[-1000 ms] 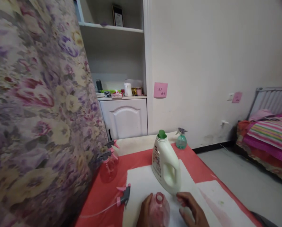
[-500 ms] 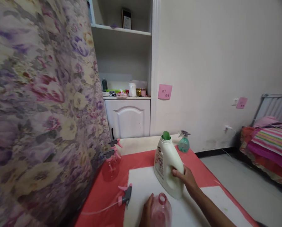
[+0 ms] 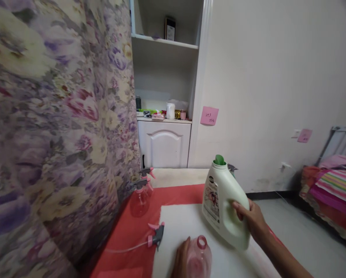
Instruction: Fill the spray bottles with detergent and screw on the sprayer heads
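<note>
One pale jug (image 3: 223,210) is gripped by the right hand (image 3: 252,217) at one o'clock from the pink bottle (image 3: 200,257), itself touched at nine o'clock by the left hand (image 3: 181,257), grip indeterminate.

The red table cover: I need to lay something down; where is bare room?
White sheet lies bare between the loose spray head and pale jug; so does red cover beyond, between spray bottles and jug. Crowded: nearer, around the pink bottle and left hand.
</note>
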Demonstrator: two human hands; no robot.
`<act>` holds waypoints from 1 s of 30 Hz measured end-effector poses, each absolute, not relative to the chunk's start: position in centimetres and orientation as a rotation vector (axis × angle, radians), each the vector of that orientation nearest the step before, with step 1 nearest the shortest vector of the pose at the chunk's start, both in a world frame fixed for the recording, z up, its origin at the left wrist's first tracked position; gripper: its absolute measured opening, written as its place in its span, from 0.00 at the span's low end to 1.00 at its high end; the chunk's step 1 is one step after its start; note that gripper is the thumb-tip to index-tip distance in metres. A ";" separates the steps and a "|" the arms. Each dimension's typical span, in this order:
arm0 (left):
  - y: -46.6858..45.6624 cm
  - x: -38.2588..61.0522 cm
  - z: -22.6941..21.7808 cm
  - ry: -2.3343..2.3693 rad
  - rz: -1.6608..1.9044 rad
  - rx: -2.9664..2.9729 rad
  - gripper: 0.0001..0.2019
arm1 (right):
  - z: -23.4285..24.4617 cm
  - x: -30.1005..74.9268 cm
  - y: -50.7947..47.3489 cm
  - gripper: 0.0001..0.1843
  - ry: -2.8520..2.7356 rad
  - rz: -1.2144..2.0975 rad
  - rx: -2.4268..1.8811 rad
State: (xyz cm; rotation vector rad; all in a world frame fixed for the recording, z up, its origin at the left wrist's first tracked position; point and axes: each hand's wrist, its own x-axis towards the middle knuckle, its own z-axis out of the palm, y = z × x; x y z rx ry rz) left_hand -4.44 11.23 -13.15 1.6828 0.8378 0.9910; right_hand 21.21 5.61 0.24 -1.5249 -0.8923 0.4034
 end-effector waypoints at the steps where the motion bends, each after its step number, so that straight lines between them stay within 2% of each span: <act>1: 11.2 -4.5 -13.5 0.823 1.008 1.682 0.35 | 0.8 21.6 4.6 0.23 -0.900 0.400 -1.535; 4: 11.3 -5.2 -14.2 0.783 1.074 1.718 0.43 | 2.2 22.7 1.6 0.26 -0.947 0.408 -1.603; 6: 11.5 -6.1 -14.2 0.796 1.077 1.764 0.44 | 2.9 23.4 -0.3 0.27 -0.959 0.422 -1.680; 9: 11.8 -7.2 -12.6 0.835 1.056 1.789 0.37 | 3.8 24.0 -2.8 0.29 -0.981 0.461 -1.774; 12: 11.6 -7.3 -8.8 0.809 1.062 1.744 0.28 | 5.4 23.8 -4.9 0.30 -1.055 0.506 -1.862; 16: 10.9 -5.6 -3.3 0.769 0.930 1.740 0.27 | 7.9 22.9 -6.4 0.30 -1.230 0.602 -1.888; 19: 10.9 -4.2 -1.2 0.747 0.823 1.742 0.26 | 8.7 22.4 -6.6 0.30 -1.360 0.660 -1.932; 23: 11.4 -3.5 -1.5 0.675 0.778 1.688 0.20 | 8.9 22.2 -6.5 0.29 -1.503 0.657 -1.934; 27: 12.1 -3.3 -2.7 0.591 0.798 1.624 0.16 | 9.6 21.4 -6.4 0.35 -1.583 0.672 -1.856; 30: 12.4 -3.3 -3.4 0.550 0.798 1.585 0.13 | 10.5 20.4 -6.3 0.31 -1.678 0.719 -1.887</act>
